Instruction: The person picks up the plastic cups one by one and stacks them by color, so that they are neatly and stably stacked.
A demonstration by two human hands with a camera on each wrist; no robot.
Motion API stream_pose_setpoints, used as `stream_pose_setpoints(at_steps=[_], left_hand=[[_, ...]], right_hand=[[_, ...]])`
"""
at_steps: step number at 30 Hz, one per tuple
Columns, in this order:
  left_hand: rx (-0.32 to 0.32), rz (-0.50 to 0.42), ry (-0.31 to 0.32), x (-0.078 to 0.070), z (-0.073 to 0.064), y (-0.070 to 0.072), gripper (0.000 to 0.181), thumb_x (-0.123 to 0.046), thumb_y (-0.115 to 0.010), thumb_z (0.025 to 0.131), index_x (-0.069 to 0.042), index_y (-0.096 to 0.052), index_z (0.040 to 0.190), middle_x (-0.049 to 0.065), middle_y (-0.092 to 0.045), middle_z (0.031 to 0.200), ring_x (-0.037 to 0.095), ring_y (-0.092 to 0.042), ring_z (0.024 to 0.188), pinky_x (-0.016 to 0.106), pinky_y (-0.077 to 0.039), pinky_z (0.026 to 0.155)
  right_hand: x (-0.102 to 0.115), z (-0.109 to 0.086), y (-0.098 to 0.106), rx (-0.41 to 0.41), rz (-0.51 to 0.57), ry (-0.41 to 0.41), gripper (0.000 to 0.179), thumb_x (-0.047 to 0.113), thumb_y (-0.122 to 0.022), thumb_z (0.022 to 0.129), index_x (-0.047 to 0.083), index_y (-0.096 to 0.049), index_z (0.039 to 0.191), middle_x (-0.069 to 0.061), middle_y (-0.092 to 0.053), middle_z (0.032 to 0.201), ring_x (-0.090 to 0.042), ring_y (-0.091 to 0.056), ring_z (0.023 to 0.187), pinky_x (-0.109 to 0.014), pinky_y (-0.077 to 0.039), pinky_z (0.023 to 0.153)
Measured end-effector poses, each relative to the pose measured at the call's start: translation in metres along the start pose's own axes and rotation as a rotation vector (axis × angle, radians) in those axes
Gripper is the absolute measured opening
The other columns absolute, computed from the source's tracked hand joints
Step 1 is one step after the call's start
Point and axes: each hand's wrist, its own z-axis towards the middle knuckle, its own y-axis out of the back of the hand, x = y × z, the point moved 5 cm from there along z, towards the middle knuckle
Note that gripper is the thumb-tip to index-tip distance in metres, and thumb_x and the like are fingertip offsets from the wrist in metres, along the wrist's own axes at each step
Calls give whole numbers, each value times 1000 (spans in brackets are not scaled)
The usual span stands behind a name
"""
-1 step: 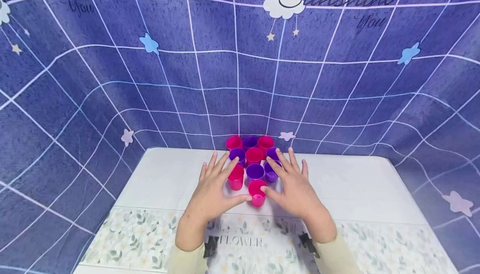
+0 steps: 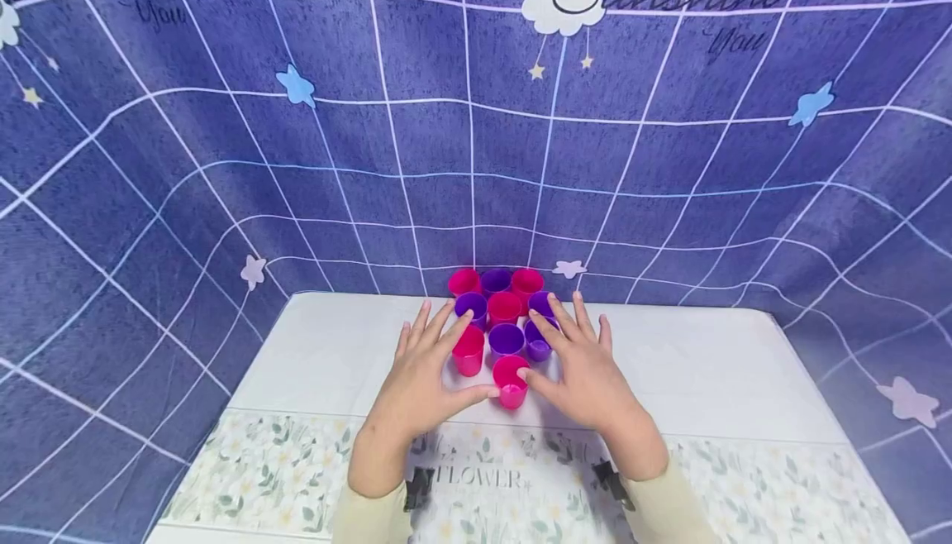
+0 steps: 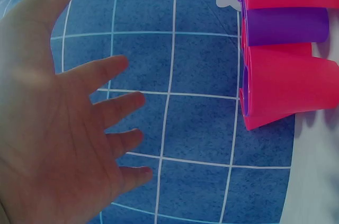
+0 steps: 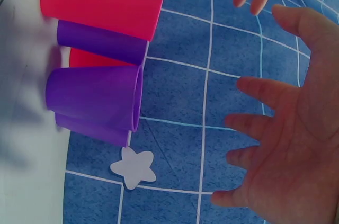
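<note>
Several pink and purple plastic cups stand upright, mouths up, in a tight group on the table. At the front is a single pink cup (image 2: 511, 385); behind it come a pink cup (image 2: 468, 355), a purple cup (image 2: 506, 341) and another purple cup (image 2: 538, 349). My left hand (image 2: 412, 383), fingers spread, hovers to the left of the group. On the right, my right hand (image 2: 592, 380) is spread the same way. Both wrist views show the palms apart from the cups, with nothing held. Fingers partly cover the outer cups in the head view.
The white table (image 2: 714, 370) has a floral band (image 2: 260, 470) along its front. Behind and at the sides hangs a blue gridded cloth (image 2: 416, 139) with stars and clouds. The back row of cups stands close to this cloth.
</note>
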Motion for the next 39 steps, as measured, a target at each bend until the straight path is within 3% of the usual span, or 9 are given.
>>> stream_pose_setpoints(at_steps=[14,17,21,25,29,32,35,39], left_hand=[[-36,-87,-19,3,2,0,107,-61,-84,80,-29,-30,167,8,-28,176,40,-11,166,72,-14,129],[-34,-114,-18,4,1,0,108,-58,-86,80,-28,-31,167,6,-28,176,39,-13,166,69,-16,130],[-19,-152,9,8,-1,-1,108,-61,-85,80,-30,-30,167,0,-27,177,34,-15,167,68,-25,128],[-2,-201,46,12,-2,-2,107,-69,-82,79,-37,-29,167,-4,-31,174,28,-25,164,65,-36,124],[3,-256,77,15,-1,-4,102,-66,-85,78,-36,-37,163,-3,-47,160,24,-45,152,60,-47,117],[8,-312,83,19,-2,-9,88,-55,-89,80,-24,-49,152,1,-58,144,22,-57,138,55,-51,113],[34,-375,84,22,-2,-14,70,-45,-91,81,-16,-56,134,2,-64,128,22,-63,123,50,-52,110],[107,-438,100,26,-4,-22,53,-39,-91,82,-18,-59,118,-5,-67,110,23,-68,113,48,-55,106]], right_hand=[[1,1,4,-28,34,2,79,51,-73,90,18,-51,157,-9,-28,176,-46,-8,165,-81,-9,123],[2,0,1,-38,50,17,77,48,-75,88,17,-54,155,-16,-38,170,-47,-22,162,-78,-19,123],[4,-1,-2,-65,71,47,77,44,-81,84,14,-57,151,-17,-56,149,-39,-45,144,-64,-42,117],[5,0,-9,-56,96,40,80,44,-85,82,12,-58,149,-13,-59,142,-32,-53,133,-55,-53,109],[2,2,-22,4,122,-8,82,45,-87,82,9,-55,149,-15,-57,151,-33,-55,138,-56,-53,112],[1,2,-31,57,152,-47,84,45,-88,81,7,-54,148,-13,-59,146,-31,-59,135,-53,-53,113],[1,2,-38,78,184,-68,82,44,-90,80,7,-55,143,-11,-63,135,-26,-64,120,-48,-56,107],[4,3,-47,83,215,-73,76,43,-91,78,6,-55,134,-9,-64,122,-21,-65,103,-44,-59,95]])
